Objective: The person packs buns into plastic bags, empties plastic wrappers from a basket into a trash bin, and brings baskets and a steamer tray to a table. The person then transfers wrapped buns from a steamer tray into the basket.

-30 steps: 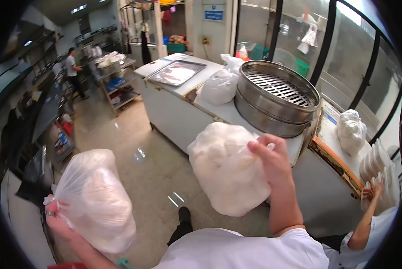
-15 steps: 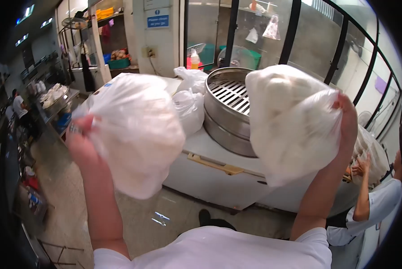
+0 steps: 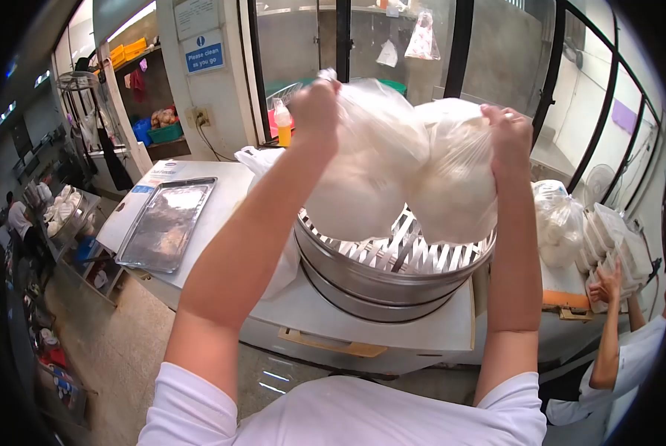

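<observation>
Reading the clock over my view, with 12 at the far side, I have both hands up at mid-scene, each carrying a full, whitish plastic bag. My left hand (image 3: 319, 111), near 12, has its fingers curled tight around the gathered neck of the left bag (image 3: 370, 175); they are a little blurred. My right hand (image 3: 510, 137), near 1, has its fingers bunched on the neck of the right bag (image 3: 452, 175).

The relation I judge matters most is bags to metal steamer (image 3: 392, 296): both hang over its slatted grate, side by side and touching. From my left fingers the left bag falls away between 4 and 5; from my right fingers the right bag falls toward 8, so the long axes converge downward. Each hand is nearest its own bag, and neither is clearly nearer the grate. I cannot tell whether the bag bottoms touch the slats.

The steamer stands on a white surface (image 3: 452, 327). A metal tray (image 3: 168, 230) lies toward 9; a co-worker's hand (image 3: 606, 286) is by stacked containers (image 3: 608, 234) at 3.
</observation>
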`<state>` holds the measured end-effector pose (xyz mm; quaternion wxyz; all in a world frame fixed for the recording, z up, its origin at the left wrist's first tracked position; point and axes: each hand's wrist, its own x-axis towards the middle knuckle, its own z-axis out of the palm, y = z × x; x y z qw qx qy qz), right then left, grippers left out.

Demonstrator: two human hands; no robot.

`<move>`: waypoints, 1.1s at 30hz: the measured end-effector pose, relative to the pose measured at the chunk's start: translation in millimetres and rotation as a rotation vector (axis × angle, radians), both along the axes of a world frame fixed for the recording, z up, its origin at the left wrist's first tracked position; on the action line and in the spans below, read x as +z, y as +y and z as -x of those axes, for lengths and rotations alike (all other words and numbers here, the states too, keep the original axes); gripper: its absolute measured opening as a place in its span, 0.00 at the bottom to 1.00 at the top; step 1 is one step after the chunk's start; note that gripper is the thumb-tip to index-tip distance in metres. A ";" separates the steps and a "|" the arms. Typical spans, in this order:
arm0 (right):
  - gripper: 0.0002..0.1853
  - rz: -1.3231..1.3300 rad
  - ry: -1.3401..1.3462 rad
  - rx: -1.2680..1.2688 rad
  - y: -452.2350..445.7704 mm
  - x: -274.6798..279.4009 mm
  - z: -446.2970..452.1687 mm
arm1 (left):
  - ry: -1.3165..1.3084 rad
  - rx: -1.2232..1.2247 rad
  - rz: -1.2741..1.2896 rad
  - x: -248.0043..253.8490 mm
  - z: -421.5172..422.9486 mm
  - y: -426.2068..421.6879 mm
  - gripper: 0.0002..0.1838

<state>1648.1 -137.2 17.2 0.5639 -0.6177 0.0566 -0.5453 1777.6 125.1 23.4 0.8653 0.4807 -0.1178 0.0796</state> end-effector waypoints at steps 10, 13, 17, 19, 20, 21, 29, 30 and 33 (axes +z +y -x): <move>0.20 0.359 0.597 -0.315 -75.6 -93.9 -38.6 | -0.180 -0.344 -0.891 -102.5 -77.1 -34.4 0.19; 0.22 0.548 0.835 -0.429 -87.3 -95.6 -31.9 | -0.530 -0.148 -1.274 -95.3 -47.5 2.2 0.22; 0.18 0.522 0.820 -0.455 -81.4 -109.2 -15.4 | -0.742 0.043 -0.921 -124.7 -32.6 97.6 0.17; 0.15 0.480 0.710 -0.505 -51.5 -110.1 6.4 | -0.644 0.092 -0.911 -142.9 -43.4 166.0 0.14; 0.14 0.465 0.650 -0.553 -17.4 -105.6 18.3 | -0.574 0.116 -0.940 -161.5 -55.9 201.6 0.12; 0.14 0.450 0.589 -0.603 20.5 -102.4 27.2 | -0.464 0.217 -0.967 -193.8 -73.7 233.1 0.08; 0.06 0.467 0.372 -0.170 351.1 -142.2 28.2 | -0.295 0.154 -0.836 -279.2 -80.4 357.4 0.05; 0.07 0.484 0.439 -0.146 375.7 -149.4 24.0 | -0.279 0.134 -0.819 -281.0 -84.3 365.8 0.05; 0.09 0.499 0.553 -0.043 416.7 -172.6 23.4 | -0.356 0.008 -0.747 -264.8 -78.5 371.0 0.03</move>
